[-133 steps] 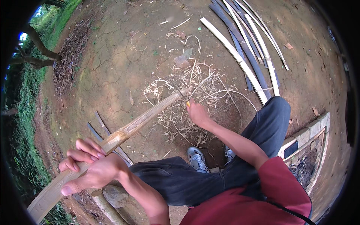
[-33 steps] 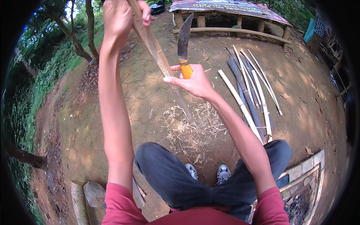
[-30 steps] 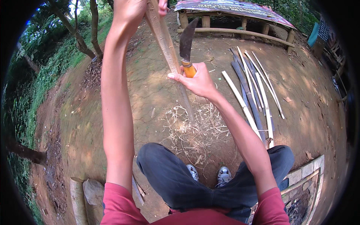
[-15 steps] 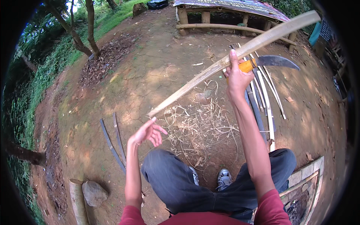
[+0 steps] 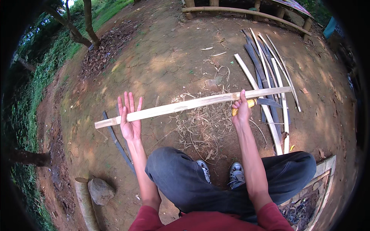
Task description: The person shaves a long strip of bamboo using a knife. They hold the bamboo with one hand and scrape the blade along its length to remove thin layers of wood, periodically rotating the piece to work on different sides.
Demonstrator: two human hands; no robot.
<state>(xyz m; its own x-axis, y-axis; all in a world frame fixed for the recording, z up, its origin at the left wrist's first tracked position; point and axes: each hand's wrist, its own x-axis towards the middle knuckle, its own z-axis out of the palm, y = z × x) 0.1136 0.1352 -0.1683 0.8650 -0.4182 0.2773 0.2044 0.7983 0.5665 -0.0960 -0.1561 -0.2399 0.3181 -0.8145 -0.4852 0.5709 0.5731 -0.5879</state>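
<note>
A long pale bamboo strip [image 5: 185, 105] lies nearly level across the view in front of me. Under its left part is my left hand [image 5: 131, 119], open, palm up, fingers stretched out and thumb against the strip. Toward the other end my right hand [image 5: 242, 111] is closed, its thumb on the strip. The same hand grips a curved-blade knife by its yellow handle [image 5: 251, 103]; the dark blade [image 5: 269, 102] points right, just below the strip. Thin curled shavings [image 5: 204, 129] lie scattered on the ground below, between my hands and my shoes.
Several pale and dark strips [image 5: 266, 73] lie in a pile at right. Two dark strips [image 5: 117, 144] lie at left. A grey stone [image 5: 101, 191] sits beside a log [image 5: 85, 204]. A brick-edged pit [image 5: 322, 188] is at lower right, a bamboo-framed platform [image 5: 250, 13] at the far side.
The strip has swung from a steep slant to nearly level as my right hand came down with the knife. My left hand moved left and up, spreading its fingers under the strip.
</note>
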